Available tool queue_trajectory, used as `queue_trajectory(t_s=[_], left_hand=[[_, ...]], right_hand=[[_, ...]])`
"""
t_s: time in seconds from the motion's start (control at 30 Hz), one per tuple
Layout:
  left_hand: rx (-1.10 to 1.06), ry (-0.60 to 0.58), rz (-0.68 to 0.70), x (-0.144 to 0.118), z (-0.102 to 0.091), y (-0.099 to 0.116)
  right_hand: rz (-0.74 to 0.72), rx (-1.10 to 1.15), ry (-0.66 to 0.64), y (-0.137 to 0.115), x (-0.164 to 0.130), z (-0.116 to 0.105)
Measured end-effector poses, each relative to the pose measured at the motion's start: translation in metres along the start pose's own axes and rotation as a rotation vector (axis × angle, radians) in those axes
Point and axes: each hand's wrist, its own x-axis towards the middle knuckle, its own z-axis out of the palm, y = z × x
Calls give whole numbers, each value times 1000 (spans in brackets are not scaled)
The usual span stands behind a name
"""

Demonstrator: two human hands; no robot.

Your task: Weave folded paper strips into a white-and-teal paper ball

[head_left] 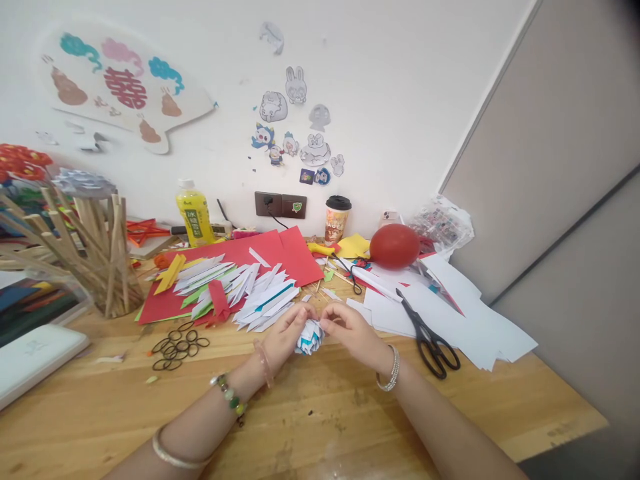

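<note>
Both hands meet at the centre of the wooden table (320, 413), and between them sits a small bundle of folded paper pieces (309, 336), white with blue and red edges. Left hand (286, 337) curls its fingers closed around the bundle's near side; right hand (350, 332) pinches the other side with fingertips drawn together. The bundle hovers just above the tabletop, tight in that two-handed grip.

Risk, as I judge it: those slick, narrow strips are only held by finger pressure, so any slackening could let them fan out and slip apart. A hard squeeze might crush the crisp creases instead.

Just behind the hands lies a heap of loose folded strips (250, 293), sharp-pointed and flat, spread over red paper sheets (260, 257). Thin black rubber bands (176, 345) lie in a tangled cluster to the left, near the left wrist. Black-handled scissors (425, 333) rest on white sheets (475, 320) to the right, blades closed. A smooth, round red balloon (395, 245) sits further back, with a yellow bottle (194, 213) and a bundle of wooden sticks (95, 253) off to the left.
</note>
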Motion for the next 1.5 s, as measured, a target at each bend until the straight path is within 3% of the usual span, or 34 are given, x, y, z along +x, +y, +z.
queue_trajectory(t_s=[0.23, 0.37, 0.9, 1.27, 1.5], left_hand=[[-37, -30, -25, 1, -1, -6], [-56, -19, -33, 1, 0, -5], [-11, -26, -80, 1, 0, -2], [-113, -27, -132, 1, 1, -7], [0, -45, -142, -2, -2, 4]], right_hand=[[29, 86, -68, -4, 0, -2], [41, 80, -39, -1, 1, -1], [-194, -306, 132, 4, -3, 4], [-42, -49, 56, 10, -1, 7], [-53, -102, 82, 12, -1, 9]])
